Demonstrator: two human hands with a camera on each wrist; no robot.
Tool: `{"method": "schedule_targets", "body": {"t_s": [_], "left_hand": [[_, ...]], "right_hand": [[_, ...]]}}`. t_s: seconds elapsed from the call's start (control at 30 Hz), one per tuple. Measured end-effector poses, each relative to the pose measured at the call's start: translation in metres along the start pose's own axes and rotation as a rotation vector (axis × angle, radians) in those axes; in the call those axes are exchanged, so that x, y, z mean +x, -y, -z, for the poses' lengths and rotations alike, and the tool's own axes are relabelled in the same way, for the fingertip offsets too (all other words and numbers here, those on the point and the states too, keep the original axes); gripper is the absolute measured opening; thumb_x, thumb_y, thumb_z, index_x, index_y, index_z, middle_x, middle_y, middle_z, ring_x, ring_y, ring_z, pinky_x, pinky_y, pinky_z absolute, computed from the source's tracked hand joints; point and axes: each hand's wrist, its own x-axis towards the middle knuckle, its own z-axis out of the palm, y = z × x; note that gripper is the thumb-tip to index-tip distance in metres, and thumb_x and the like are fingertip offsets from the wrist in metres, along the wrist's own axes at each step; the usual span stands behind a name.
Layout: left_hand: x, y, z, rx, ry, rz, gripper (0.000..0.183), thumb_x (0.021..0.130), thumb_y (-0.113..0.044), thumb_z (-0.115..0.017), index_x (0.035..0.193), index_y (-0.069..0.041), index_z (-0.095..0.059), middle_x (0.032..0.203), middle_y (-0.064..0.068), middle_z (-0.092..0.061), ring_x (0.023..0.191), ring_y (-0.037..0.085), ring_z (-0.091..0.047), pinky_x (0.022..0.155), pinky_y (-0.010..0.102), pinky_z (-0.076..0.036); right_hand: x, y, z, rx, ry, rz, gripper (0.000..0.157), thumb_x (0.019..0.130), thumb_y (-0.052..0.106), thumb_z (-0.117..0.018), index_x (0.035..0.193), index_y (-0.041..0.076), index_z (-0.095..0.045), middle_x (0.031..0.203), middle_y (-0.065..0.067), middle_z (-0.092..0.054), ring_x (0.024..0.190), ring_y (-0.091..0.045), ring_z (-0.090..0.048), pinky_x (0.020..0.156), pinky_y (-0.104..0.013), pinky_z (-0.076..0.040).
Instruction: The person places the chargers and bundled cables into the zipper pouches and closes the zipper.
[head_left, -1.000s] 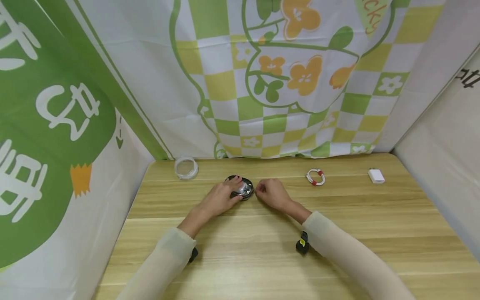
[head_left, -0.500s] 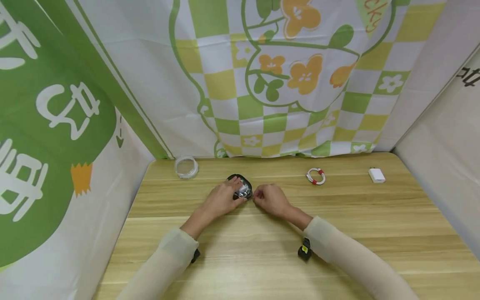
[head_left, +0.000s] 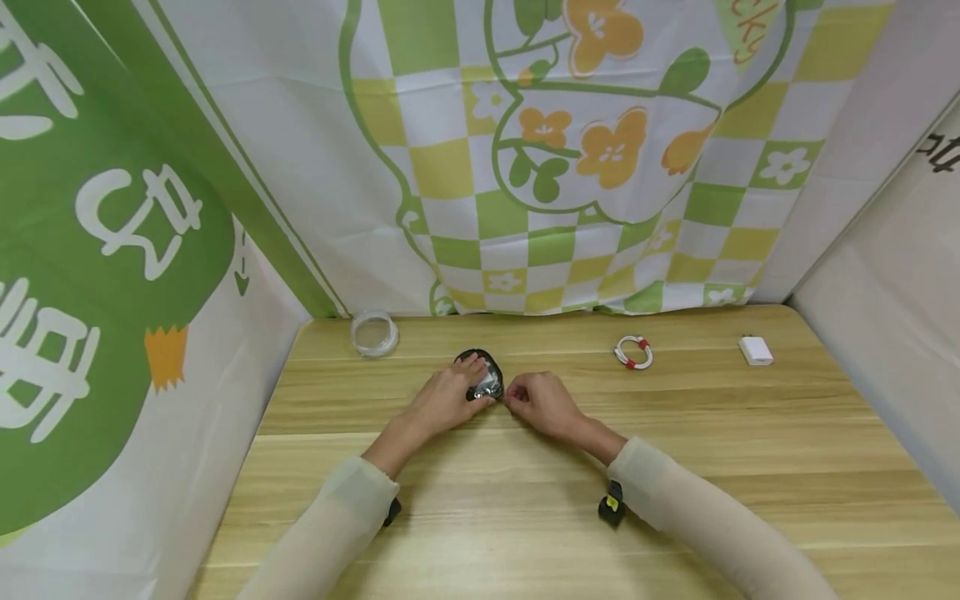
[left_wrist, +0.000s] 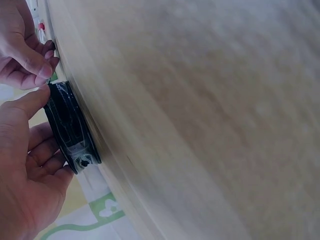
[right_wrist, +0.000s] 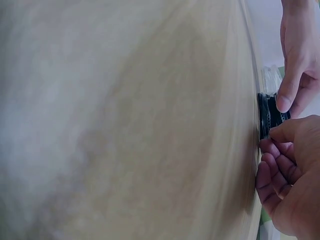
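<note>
A small black zippered case [head_left: 492, 383] with a shiny clear top rests near the back of the wooden table. My left hand [head_left: 441, 398] holds it, fingers over the top and far side, thumb at the near edge. Beside its right edge is my right hand [head_left: 546, 405]. In the right wrist view, my right thumb and forefinger pinch at the edge of the case [right_wrist: 265, 116], where zipper teeth show; what looks like the zipper pull is mostly hidden between the fingertips. The left wrist view shows the side of the case [left_wrist: 72, 125] standing on the tabletop.
A clear round coil or container [head_left: 374, 334] stands at the back left. Right of the hands lie a coiled white cable [head_left: 633, 352] with red ties and a white charger plug [head_left: 755, 351]. A patterned cloth [head_left: 562, 250] hangs behind the table.
My right hand has shifted slightly toward me and left along the edge of the case. The case has turned a little under my left hand, which keeps its hold.
</note>
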Motion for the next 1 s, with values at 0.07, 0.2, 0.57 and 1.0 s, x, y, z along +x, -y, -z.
{"method": "schedule_targets", "body": {"t_s": [0.07,0.2,0.57,1.0], "left_hand": [[0.0,0.0,0.0,0.0,0.008,0.002,0.061,0.101,-0.037,-0.074,0.145,0.004,-0.06,0.156,0.021,-0.052,0.151,0.036,-0.044,0.125,0.048,-0.036],[0.0,0.0,0.0,0.009,0.011,-0.004,0.062,0.102,-0.037,-0.073,0.146,0.003,-0.059,0.156,0.02,-0.052,0.151,0.036,-0.044,0.123,0.049,-0.038],[0.004,-0.002,0.0,0.033,-0.005,-0.017,0.057,0.102,-0.036,-0.073,0.141,0.004,-0.064,0.151,0.02,-0.057,0.147,0.037,-0.049,0.12,0.05,-0.043],[0.003,-0.004,0.003,0.048,0.017,0.011,0.056,0.103,-0.036,-0.072,0.142,0.003,-0.064,0.153,0.019,-0.056,0.148,0.037,-0.048,0.119,0.05,-0.044]], "right_hand": [[0.0,-0.002,0.001,0.004,0.003,0.006,0.005,0.094,0.008,-0.077,0.089,0.009,-0.079,0.081,0.001,-0.075,0.07,-0.004,-0.064,0.064,-0.02,-0.055],[0.0,-0.004,0.003,-0.028,-0.013,0.04,0.005,0.094,0.009,-0.077,0.089,0.008,-0.079,0.081,0.001,-0.075,0.07,-0.005,-0.064,0.064,-0.02,-0.055],[0.008,-0.006,0.012,-0.152,-0.059,0.077,0.005,0.093,0.008,-0.077,0.089,0.007,-0.078,0.081,-0.001,-0.073,0.072,-0.012,-0.065,0.066,-0.03,-0.056],[0.032,-0.008,0.014,-0.173,-0.053,-0.019,0.008,0.093,0.007,-0.076,0.086,0.005,-0.078,0.08,-0.005,-0.076,0.071,-0.018,-0.07,0.07,-0.04,-0.062]]}}
